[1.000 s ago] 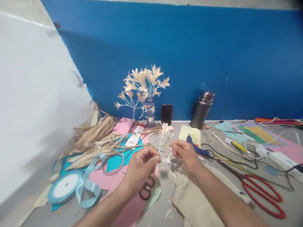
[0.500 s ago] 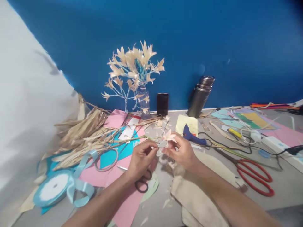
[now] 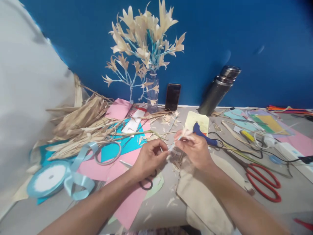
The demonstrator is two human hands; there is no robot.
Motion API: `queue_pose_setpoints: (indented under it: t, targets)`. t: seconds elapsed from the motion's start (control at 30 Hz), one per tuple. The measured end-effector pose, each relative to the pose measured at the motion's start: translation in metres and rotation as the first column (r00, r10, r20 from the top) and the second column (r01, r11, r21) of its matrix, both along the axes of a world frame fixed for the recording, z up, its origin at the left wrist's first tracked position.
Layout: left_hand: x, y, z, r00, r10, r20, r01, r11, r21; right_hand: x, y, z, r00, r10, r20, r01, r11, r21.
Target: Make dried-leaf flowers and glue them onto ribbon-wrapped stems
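Note:
My right hand (image 3: 197,150) is closed in a pinch round the base of a small cream artificial flower (image 3: 187,133), its petals pointing up and right. My left hand (image 3: 152,157) is closed too, with thumb and forefinger on the thin pale-blue stem (image 3: 172,147) that runs down-left from the flower. Motion smears the stem, and its far end is hidden in the left fingers. Black-handled scissors (image 3: 146,184) lie below my left wrist, partly covered. Beyond my right hand rests a blue glue gun (image 3: 202,134) on yellow paper (image 3: 192,118).
Similar flowers (image 3: 144,36) stand in a clear bottle (image 3: 153,89) by the blue wall. A phone (image 3: 172,97) and flask (image 3: 218,89) lean there. Dried husks (image 3: 78,122) and a ribbon roll (image 3: 47,178) lie left; red-handled scissors (image 3: 264,182), cords and a power strip (image 3: 294,155) lie right.
The flower has tipped over to the right in my right hand, and its stem now slants between both hands. The whole view has shifted slightly, with the vase flowers appearing higher and larger.

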State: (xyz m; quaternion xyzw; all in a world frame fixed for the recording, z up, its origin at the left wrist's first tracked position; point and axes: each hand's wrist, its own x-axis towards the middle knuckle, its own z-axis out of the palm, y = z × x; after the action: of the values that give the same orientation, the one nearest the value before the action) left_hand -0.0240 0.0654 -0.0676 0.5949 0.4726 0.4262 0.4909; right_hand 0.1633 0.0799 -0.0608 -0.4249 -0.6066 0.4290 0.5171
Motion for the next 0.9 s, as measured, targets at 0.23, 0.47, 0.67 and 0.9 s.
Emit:
queue_pose_setpoints:
  t: [0.23, 0.47, 0.67, 0.9]
  targets:
    - [-0.001, -0.003, 0.009, 0.978, -0.029, 0.208, 0.071, 0.978, -0.196, -0.002, 0.001, 0.002, 0.998, -0.003, -0.058, -0.002, 0.998, -0.070]
    - [-0.004, 0.000, 0.008, 0.955, -0.141, 0.263, 0.203, 0.952, -0.228, -0.002, 0.003, 0.006, 0.975, 0.032, -0.222, -0.056, 0.993, -0.105]
    - [-0.023, 0.015, 0.034, 0.992, 0.092, 0.086, -0.068, 0.965, -0.253, 0.031, 0.033, 0.018, 0.766, -0.317, -0.559, 0.262, 0.948, -0.178]
    - [0.013, 0.081, 0.065, 0.877, 0.026, -0.479, -0.008, 0.999, 0.040, 0.039, 0.046, 0.010, 0.770, -0.366, -0.523, 0.299, 0.931, -0.210]
